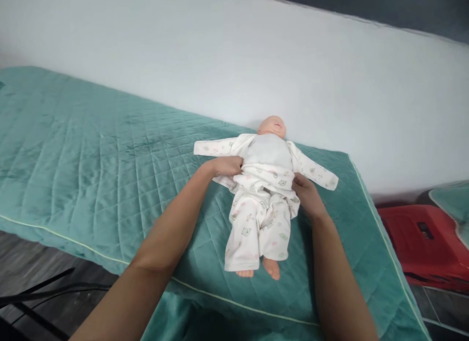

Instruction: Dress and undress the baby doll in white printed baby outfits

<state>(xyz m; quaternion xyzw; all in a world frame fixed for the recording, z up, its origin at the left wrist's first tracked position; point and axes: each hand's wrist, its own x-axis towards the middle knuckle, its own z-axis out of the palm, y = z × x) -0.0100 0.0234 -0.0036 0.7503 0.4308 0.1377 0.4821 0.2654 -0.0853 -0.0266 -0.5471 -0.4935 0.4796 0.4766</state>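
A baby doll (273, 127) lies on its back, head toward the wall and bare feet toward me. White printed pants (249, 226) cover its legs, with the waistband up over the belly. The white printed jacket (317, 172) lies open, sleeves spread to both sides, over a pale grey torso (269, 150). My left hand (229, 166) is closed at the left side of the waistband, its fingertips partly hidden. On the opposite side, my right hand (306, 189) pinches the pants' waist edge, fingers partly behind the cloth.
A green quilted cover (146, 150) with pale piping lies under the doll, against a white wall (183, 53). To the right stands a red plastic case (425, 243) on the floor. Thin black metal legs (44, 292) show at the lower left.
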